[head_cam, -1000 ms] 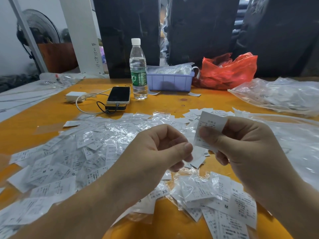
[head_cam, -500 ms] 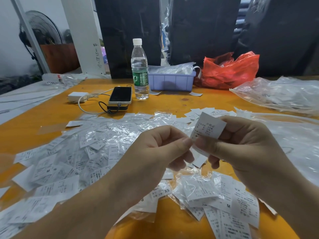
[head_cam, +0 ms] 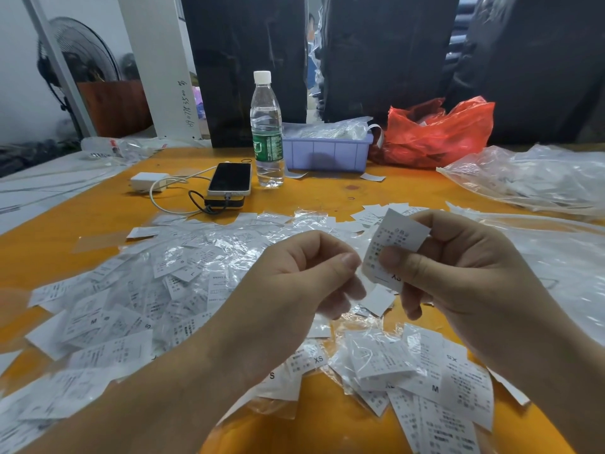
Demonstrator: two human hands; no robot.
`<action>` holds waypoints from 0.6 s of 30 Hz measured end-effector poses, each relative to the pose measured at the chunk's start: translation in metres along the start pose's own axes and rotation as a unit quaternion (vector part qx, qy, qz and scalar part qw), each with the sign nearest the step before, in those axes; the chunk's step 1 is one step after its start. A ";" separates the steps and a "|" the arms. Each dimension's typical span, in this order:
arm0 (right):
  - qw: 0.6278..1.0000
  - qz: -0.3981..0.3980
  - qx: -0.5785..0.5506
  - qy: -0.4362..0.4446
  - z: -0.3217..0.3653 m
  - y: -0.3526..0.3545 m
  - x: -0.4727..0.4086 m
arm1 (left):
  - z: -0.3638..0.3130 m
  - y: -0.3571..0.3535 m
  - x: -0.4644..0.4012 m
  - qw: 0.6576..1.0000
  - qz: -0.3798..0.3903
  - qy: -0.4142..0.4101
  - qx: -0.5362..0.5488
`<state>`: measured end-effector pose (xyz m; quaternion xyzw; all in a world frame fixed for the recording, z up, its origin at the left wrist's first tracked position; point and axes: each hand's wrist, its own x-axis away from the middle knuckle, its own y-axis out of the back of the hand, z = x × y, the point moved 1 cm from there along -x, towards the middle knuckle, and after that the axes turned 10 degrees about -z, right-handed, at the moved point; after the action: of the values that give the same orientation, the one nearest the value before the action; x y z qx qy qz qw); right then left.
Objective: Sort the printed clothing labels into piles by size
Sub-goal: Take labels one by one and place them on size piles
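- Right hand [head_cam: 458, 276] pinches an XS-marked label [head_cam: 394, 247] above the orange tabletop [head_cam: 327, 198]; left hand [head_cam: 294, 290], fingers curled, thumb tip meeting the label's edge.
- Thin, slippery labels could stick together and get misfiled.
- Dropped, it would vanish into the unsorted heap [head_cam: 147, 290].
- Near piles [head_cam: 409, 371] show XS, S, M overlapping, so sizes may mix.

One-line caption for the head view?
Right hand pinches an XS label, left hand beside it, above scattered labels.
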<state>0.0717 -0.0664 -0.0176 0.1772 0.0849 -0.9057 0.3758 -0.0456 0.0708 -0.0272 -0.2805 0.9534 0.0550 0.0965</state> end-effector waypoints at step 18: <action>1.000 0.012 0.025 -0.007 -0.002 0.000 0.002 | 0.002 -0.001 0.000 0.999 0.033 0.015 -0.012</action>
<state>0.0706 -0.0672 -0.0205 0.1812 0.0572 -0.9042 0.3824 -0.0450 0.0703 -0.0287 -0.2510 0.9628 0.0649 0.0767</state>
